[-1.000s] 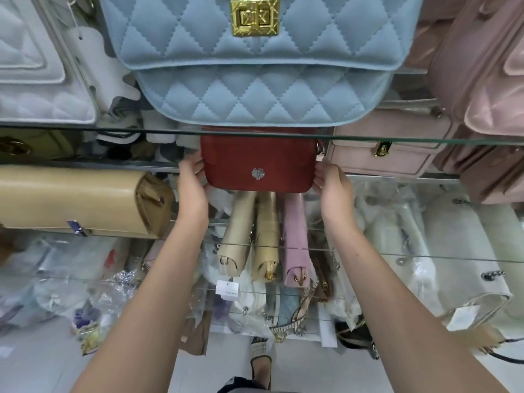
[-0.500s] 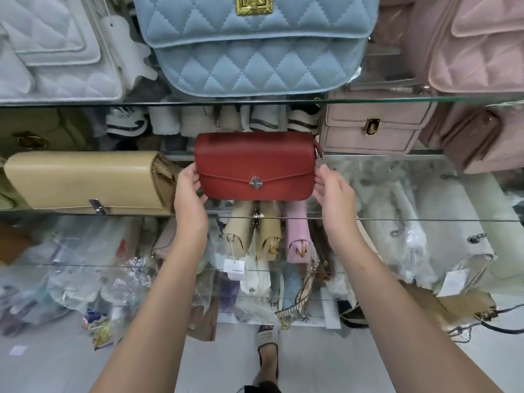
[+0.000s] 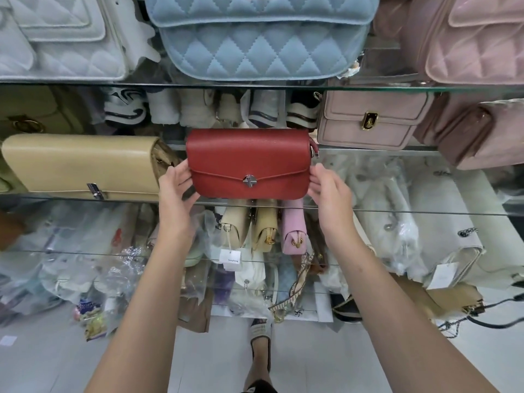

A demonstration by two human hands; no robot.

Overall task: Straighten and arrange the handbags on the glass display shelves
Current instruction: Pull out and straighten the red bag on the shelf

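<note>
A red flap handbag (image 3: 249, 160) with a round silver clasp stands upright at the front of the middle glass shelf (image 3: 425, 212), its front facing me. My left hand (image 3: 177, 194) grips its left end, thumb under the lower corner. The right end is pinched by the fingers of my right hand (image 3: 330, 191). To the left, close to the red bag, a long beige bag (image 3: 79, 163) lies on the same shelf. A dusty pink bag with a gold clasp (image 3: 368, 120) sits behind and to the right.
The shelf above carries a blue quilted bag (image 3: 255, 46), a white quilted bag (image 3: 56, 38) and a pink quilted bag (image 3: 476, 38). Below, small cream and pink bags (image 3: 263, 225) stand end-on among plastic-wrapped stock (image 3: 397, 222). My foot (image 3: 261, 336) is on the grey floor.
The red bag has come forward from under the upper shelf to the shelf's front edge, and its whole flap now shows. Both hands stayed at its ends.
</note>
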